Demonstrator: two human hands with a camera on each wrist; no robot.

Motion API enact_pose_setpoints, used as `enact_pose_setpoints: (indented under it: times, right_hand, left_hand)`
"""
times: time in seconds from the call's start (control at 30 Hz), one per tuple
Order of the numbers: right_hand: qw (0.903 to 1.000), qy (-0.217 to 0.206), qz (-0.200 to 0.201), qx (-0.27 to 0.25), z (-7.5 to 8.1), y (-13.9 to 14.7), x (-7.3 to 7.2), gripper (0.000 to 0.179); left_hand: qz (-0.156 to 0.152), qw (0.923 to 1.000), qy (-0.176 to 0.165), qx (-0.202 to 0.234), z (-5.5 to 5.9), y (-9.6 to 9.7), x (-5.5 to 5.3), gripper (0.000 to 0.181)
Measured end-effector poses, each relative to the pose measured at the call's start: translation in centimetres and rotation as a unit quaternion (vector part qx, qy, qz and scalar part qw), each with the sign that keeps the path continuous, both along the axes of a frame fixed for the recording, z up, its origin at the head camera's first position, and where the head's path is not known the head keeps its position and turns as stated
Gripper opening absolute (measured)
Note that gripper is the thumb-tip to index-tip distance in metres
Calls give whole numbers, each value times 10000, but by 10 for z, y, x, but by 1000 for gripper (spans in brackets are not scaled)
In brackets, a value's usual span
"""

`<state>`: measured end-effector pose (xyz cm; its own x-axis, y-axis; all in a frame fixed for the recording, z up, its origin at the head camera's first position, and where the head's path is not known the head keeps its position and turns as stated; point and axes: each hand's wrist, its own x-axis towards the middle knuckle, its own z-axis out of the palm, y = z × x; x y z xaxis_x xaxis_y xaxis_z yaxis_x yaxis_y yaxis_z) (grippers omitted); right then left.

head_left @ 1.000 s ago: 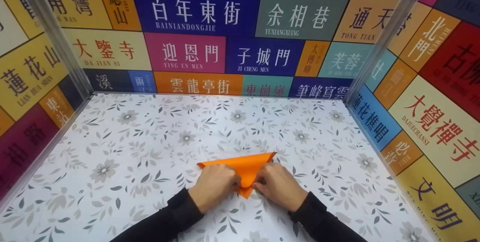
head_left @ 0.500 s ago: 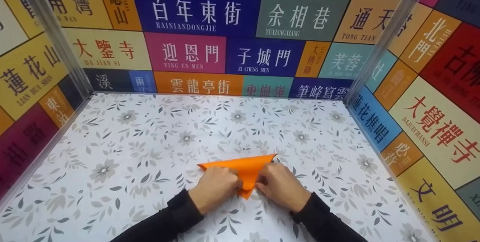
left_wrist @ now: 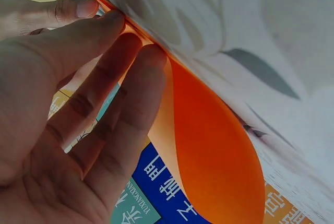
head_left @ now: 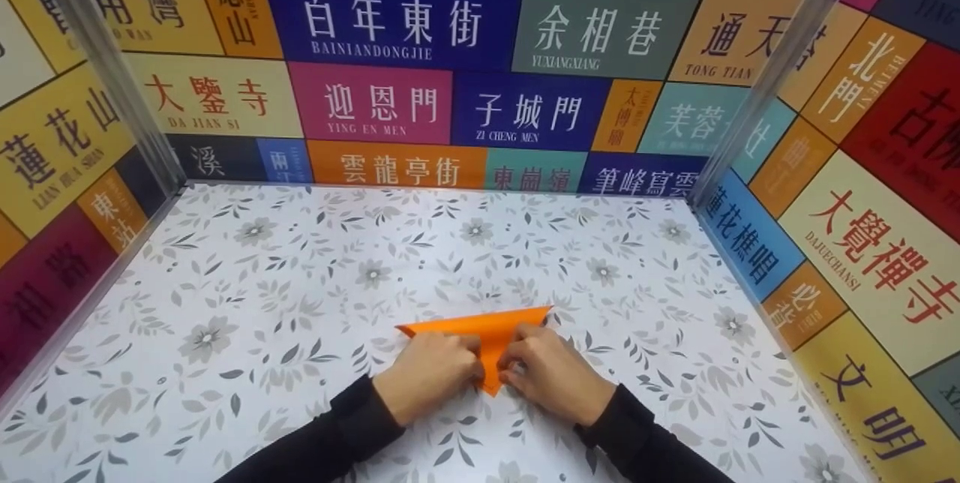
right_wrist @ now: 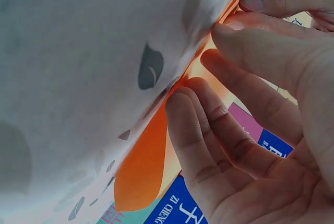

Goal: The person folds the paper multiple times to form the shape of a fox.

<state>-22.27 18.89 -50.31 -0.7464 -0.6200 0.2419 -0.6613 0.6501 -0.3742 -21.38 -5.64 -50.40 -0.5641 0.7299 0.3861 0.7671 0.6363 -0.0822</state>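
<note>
A sheet of orange paper (head_left: 491,340) lies doubled into a triangle on the patterned table, its long edge away from the person and its tip pointing back. Seen from the side in the left wrist view, the bend of the paper (left_wrist: 219,145) is rounded and uncreased. My left hand (head_left: 435,372) holds the left slanting edge with thumb and bent fingertips low on the paper. On the opposite slanting edge, my right hand (head_left: 559,376) has its thumb and fingertips at the paper (right_wrist: 143,169) near the tip. The hands cover much of both edges.
The table (head_left: 285,265) has a white covering with grey flowers and leaves. Panels of coloured tiles with Chinese lettering (head_left: 390,18) wall it at the back, left and right, with clear strips at the corners.
The upper layer's tip has come down over the lower tip, so the two layers now nearly match. The right hand has shifted slightly left and its fingers have moved nearer the tip.
</note>
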Motion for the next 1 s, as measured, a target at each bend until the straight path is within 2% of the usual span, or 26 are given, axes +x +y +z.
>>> enact_pose_setpoints:
  times: [0.43,0.7,0.83,1.0]
  right_hand:
    - [10000,71,-5,13,-2,1,1,10]
    - [9995,255,158,25,-3,1,1,11]
    - [9996,232,177,19,-2,1,1,11]
    - [9997,160,160,53,-1,1,1,10]
  left_hand:
    - [-59,9997,-223,20,0,-1,1,21]
    - [-49,9997,-228,31,-2,-2,1,24]
    - [-64,9994,-324,36,-1,-2,1,23]
    - [-71,9996,-279,-25,-1,-2,1,23]
